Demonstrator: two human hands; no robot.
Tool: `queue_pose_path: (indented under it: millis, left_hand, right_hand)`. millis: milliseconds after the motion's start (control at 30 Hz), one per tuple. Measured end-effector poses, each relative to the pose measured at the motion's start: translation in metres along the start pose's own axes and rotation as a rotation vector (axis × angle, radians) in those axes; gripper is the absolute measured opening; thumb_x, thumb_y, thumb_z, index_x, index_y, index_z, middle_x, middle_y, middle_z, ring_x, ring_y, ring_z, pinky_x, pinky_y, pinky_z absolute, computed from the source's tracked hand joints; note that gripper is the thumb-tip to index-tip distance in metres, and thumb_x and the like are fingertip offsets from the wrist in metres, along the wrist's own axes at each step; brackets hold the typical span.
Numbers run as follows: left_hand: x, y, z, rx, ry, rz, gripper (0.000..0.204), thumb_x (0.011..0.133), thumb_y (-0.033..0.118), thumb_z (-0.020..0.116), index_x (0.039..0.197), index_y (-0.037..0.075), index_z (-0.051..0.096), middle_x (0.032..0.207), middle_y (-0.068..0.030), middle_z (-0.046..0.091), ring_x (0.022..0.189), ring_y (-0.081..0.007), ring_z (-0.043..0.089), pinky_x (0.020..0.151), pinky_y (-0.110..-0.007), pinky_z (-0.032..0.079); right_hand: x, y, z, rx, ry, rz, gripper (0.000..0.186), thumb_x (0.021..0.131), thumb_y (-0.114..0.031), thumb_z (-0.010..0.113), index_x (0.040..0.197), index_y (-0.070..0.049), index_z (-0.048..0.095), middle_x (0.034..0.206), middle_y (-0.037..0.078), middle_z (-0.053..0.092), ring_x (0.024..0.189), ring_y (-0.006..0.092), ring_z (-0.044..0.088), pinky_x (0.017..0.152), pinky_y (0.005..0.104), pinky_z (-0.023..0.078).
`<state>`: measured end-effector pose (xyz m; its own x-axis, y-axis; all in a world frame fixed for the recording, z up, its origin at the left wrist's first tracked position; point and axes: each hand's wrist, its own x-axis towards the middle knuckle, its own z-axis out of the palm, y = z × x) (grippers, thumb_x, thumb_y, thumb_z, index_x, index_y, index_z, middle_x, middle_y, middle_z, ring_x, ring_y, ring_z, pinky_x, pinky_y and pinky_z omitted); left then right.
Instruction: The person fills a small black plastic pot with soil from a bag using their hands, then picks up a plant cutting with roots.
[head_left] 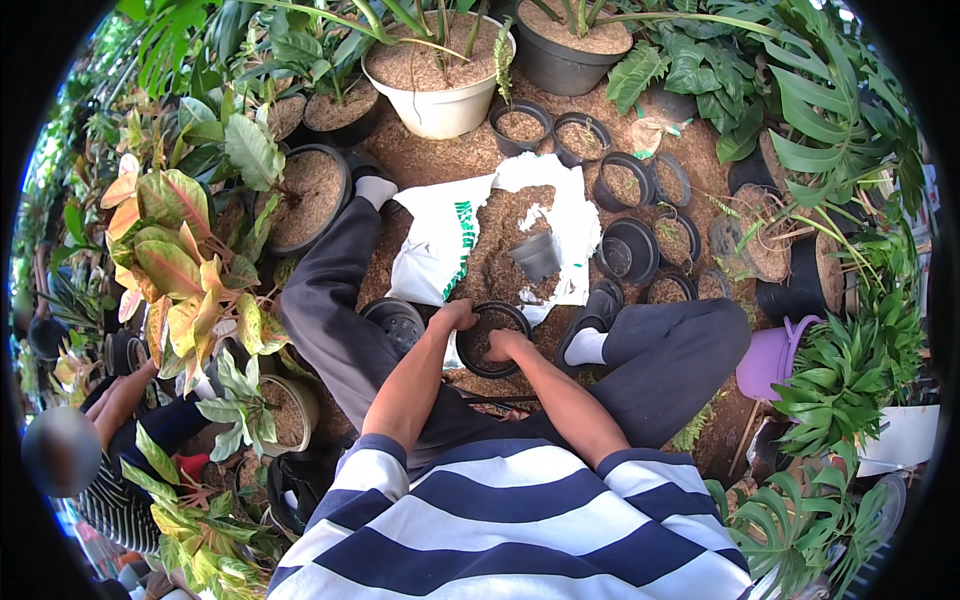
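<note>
A round black plastic pot [493, 371] stands on the ground between my legs, with brown potting mix [483, 333] inside. At its left rim my left hand [458, 315] is closed, gripping the edge. My right hand [507, 345] reaches down inside the pot; its fingertips are hidden against the mix. Just beyond lies a torn white sack [430, 250] with green print, opened flat, with loose growing mix [500, 225] spread over it. A small grey-black pot [536, 257] lies tilted on that mix. Left of the pot, beside my leg, sits a black pot [394, 324].
Several small black pots [628, 250] cluster right of the sack. A large white planter [440, 95] and a dark planter [570, 55] stand behind. A purple pot [775, 358] is at right. Leafy plants [175, 260] crowd both sides. Another person [115, 480] sits at lower left.
</note>
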<state>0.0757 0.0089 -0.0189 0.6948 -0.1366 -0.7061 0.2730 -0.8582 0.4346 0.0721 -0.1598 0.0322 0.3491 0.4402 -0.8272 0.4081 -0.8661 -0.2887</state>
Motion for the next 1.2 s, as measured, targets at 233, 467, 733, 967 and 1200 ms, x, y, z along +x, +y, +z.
queue_pose_path:
  millis: [233,467,733,967,1200]
  left_hand:
    - [-0.002,0.003,-0.004,-0.012,-0.042,-0.009,0.06,0.089,0.036,0.058,0.135,0.001,0.045,0.128,-0.0252,0.054,0.121,-0.038,0.051,0.101,-0.043,0.041]
    - [-0.001,0.003,-0.002,-0.009,0.005,-0.016,0.051,0.088,0.035,0.06,0.125,0.001,0.055,0.124,-0.0223,0.058,0.118,-0.0369,0.054,0.097,-0.044,0.045]
    - [0.004,-0.002,0.002,-0.03,0.005,-0.002,0.051,0.088,0.036,0.059,0.125,0.002,0.055,0.119,-0.0246,0.06,0.114,-0.0382,0.056,0.096,-0.044,0.044]
    - [0.003,-0.003,0.002,-0.033,0.017,0.005,0.05,0.088,0.036,0.059,0.124,0.002,0.055,0.118,-0.0247,0.061,0.114,-0.0384,0.056,0.095,-0.044,0.044]
    - [-0.001,0.002,-0.001,-0.035,0.005,-0.007,0.049,0.088,0.036,0.059,0.124,0.003,0.055,0.119,-0.0243,0.06,0.115,-0.0386,0.055,0.096,-0.045,0.044]
  right_hand:
    - [0.011,0.013,0.004,0.154,0.077,-0.014,0.054,0.075,-0.035,0.073,0.119,-0.006,0.062,0.117,0.018,0.064,0.11,0.0321,0.06,0.094,0.0409,0.047]
    - [0.011,0.015,-0.002,0.264,0.232,-0.024,0.055,0.071,-0.027,0.078,0.119,-0.007,0.061,0.114,0.02,0.064,0.109,0.0314,0.06,0.092,0.0393,0.048]
    - [0.017,0.019,0.0,0.324,0.312,-0.058,0.041,0.071,-0.015,0.075,0.11,-0.005,0.065,0.106,0.02,0.067,0.103,0.0331,0.063,0.087,0.0398,0.05]
    - [0.016,0.017,-0.005,0.374,0.291,-0.01,0.04,0.07,-0.013,0.074,0.109,-0.01,0.065,0.112,0.017,0.065,0.107,0.0316,0.062,0.09,0.0397,0.049]
    - [0.014,0.018,-0.002,0.341,0.301,-0.058,0.037,0.072,-0.013,0.074,0.107,-0.006,0.065,0.106,0.019,0.067,0.103,0.0324,0.063,0.087,0.039,0.05]
